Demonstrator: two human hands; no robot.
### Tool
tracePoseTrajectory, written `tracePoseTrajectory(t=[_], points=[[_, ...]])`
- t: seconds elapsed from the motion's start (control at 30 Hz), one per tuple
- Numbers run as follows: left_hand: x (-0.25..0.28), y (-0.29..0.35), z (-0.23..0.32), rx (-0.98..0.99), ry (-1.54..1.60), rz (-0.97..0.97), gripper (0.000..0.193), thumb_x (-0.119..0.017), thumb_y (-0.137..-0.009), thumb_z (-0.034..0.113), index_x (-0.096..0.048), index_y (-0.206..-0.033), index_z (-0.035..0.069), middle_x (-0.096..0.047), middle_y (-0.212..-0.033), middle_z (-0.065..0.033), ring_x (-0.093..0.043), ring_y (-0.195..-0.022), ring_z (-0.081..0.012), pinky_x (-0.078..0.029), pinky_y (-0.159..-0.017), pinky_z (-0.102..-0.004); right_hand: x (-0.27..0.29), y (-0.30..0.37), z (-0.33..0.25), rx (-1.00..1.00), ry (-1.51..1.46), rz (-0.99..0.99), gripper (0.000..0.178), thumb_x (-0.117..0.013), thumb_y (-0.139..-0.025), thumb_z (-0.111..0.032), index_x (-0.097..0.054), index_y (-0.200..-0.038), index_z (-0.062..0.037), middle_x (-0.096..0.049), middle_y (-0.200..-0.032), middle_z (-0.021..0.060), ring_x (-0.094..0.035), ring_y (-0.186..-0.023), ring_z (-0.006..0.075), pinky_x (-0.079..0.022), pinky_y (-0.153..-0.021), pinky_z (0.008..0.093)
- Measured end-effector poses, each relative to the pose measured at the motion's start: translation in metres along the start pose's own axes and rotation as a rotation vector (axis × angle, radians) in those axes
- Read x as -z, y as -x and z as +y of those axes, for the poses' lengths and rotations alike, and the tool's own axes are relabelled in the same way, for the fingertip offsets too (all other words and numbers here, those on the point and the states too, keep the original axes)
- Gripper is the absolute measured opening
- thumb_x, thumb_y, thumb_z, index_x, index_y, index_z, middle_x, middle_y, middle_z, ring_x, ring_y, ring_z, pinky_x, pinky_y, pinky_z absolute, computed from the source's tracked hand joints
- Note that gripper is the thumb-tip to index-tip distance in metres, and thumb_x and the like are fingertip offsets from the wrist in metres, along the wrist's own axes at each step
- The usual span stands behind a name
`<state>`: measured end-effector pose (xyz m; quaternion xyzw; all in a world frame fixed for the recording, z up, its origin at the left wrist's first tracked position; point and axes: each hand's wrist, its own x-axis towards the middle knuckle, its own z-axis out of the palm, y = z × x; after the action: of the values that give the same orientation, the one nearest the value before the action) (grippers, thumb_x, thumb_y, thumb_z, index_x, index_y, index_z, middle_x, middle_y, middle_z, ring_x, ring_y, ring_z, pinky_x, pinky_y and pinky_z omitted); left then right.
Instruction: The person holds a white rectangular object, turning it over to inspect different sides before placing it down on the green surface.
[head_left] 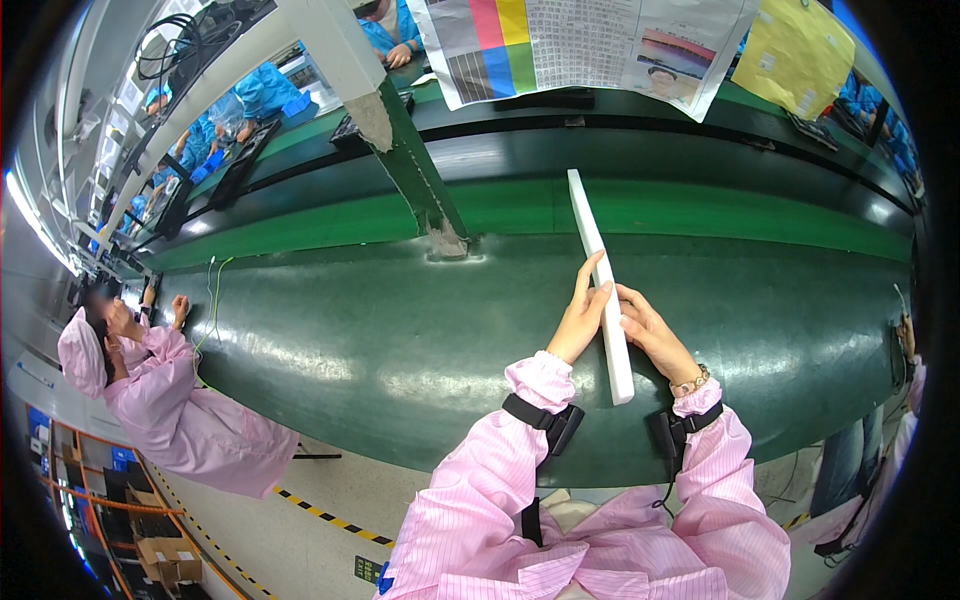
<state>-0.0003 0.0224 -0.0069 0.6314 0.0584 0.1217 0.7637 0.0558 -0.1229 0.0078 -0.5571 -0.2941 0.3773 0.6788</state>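
A long white strip (617, 355), thin and straight-edged like a foam bar or a slim flat box, is held tilted above the green work table (400, 330). Its exact kind does not show. On its left side my left hand (580, 318) grips it, with the index finger stretched up along it and the thumb against its face. My right hand (652, 335) clasps the opposite side, fingers partly hidden behind the strip. Both pink sleeves carry a black strap with a small black device at the wrist.
Past the table runs a dark conveyor (540, 150) edged in green. A green-and-white post (400, 150) rises from the table's far edge. Printed sheets (590, 50) hang at the top. To the left sits a co-worker in pink (180, 400), beside a yellow-green cable (216, 300).
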Motion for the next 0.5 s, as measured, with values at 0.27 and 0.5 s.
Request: tracePoseTrajectory(t=[0.27, 0.5], points=[[-0.0002, -0.0001, 0.0, 0.01, -0.002, 0.001, 0.048, -0.042, -0.096, 0.021, -0.024, -0.141, 0.022, -0.05, -0.092, -0.0034, -0.051, -0.074, -0.0081, -0.046, -0.067, -0.0225, 0.0038, 0.001, 0.0006, -0.066, -0.029, -0.012, 0.065, -0.058, -0.088, -0.035, -0.027, -0.139, -0.0081, -0.051, -0.121, 0.0066, -0.05, -0.107, 0.0126, -0.039, -0.093, 0.0279], [-0.0013, 0.0005, 0.0022, 0.008, 0.005, 0.002, 0.049, -0.042, -0.096, 0.022, -0.024, -0.141, 0.023, -0.049, -0.094, -0.0035, -0.051, -0.076, -0.0083, -0.046, -0.07, -0.0232, 0.0039, 0.0009, 0.0006, -0.066, -0.019, -0.014, 0.065, -0.057, -0.088, -0.035, -0.027, -0.139, -0.0077, -0.051, -0.121, 0.0063, -0.05, -0.106, 0.0123, -0.039, -0.092, 0.0273]])
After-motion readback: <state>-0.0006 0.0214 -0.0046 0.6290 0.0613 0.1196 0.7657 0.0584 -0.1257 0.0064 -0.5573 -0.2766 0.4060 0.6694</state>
